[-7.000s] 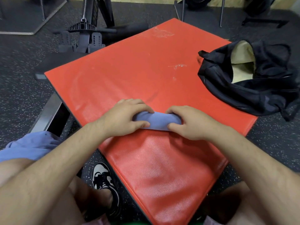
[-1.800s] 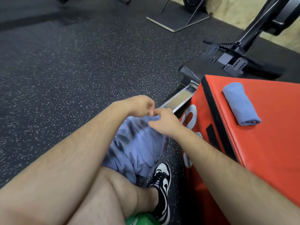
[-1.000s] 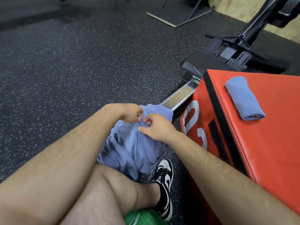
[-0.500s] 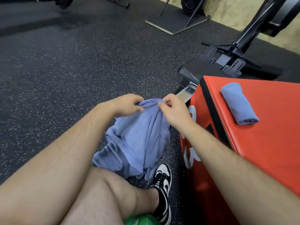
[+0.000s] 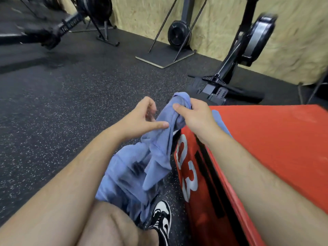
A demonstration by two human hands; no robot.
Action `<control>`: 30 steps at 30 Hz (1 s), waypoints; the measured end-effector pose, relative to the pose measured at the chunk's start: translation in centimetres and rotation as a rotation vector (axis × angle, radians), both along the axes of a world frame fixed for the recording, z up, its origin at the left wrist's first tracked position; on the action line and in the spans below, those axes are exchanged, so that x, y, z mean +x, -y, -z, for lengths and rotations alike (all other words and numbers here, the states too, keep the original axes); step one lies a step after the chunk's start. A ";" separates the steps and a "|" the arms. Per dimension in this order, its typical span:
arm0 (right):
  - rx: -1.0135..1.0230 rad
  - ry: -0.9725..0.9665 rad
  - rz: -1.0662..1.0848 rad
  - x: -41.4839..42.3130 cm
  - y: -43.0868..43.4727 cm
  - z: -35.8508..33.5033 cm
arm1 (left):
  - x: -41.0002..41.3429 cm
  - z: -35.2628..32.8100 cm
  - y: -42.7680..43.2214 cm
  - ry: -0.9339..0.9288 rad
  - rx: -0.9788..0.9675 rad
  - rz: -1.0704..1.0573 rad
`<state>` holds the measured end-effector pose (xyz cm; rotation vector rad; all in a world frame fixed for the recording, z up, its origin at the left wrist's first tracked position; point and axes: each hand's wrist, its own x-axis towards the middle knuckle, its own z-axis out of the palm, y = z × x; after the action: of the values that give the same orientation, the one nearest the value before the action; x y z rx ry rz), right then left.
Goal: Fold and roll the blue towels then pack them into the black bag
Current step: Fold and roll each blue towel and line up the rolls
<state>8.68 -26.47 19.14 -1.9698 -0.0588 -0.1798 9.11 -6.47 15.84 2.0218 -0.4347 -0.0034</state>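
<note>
The dark speckled floor [image 5: 53,121] lies farthest left. The left hand [image 5: 142,118] hovers above it, its fingers [image 5: 150,108] loosely curled and released, grasping nothing. Only the straight thumb's tip touches the cloth just to their right. That cloth is the blue towel [image 5: 159,148], unrolled and bunched. It hangs from between the two hands down toward the floor, ending near a black-and-white shoe [image 5: 162,221] well below both sets of fingers. The right hand [image 5: 195,118] has its fingers [image 5: 194,102] clenched round the towel's gathered top, with the thumb laid across it. Behind the right wrist, a strip of a second blue towel [image 5: 219,119] lies on the red box [image 5: 275,139]. A black rowing machine [image 5: 255,36] stands beyond the right fingers.
</note>
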 end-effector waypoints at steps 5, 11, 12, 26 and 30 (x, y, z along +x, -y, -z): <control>0.028 0.082 0.107 -2.5 6.0 -5.0 | -1.2 -1.2 5.8 0.037 0.149 0.084; -0.032 0.218 0.340 -8.0 16.3 -10.3 | -2.4 -7.2 13.9 0.141 -0.212 0.062; -0.019 0.225 0.379 -9.1 18.2 -10.9 | -2.6 -8.2 15.5 0.143 -0.291 0.068; -0.011 0.077 0.737 -19.6 40.2 -3.6 | -1.5 -5.7 36.9 0.358 0.160 0.085; 0.022 -0.074 0.745 -19.8 44.0 1.2 | 0.2 -2.1 39.2 0.355 0.418 0.136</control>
<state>-11.16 -70.50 17.97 -1.8921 0.7280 -0.5844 9.30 -45.64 17.90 2.4072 -0.8532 0.1983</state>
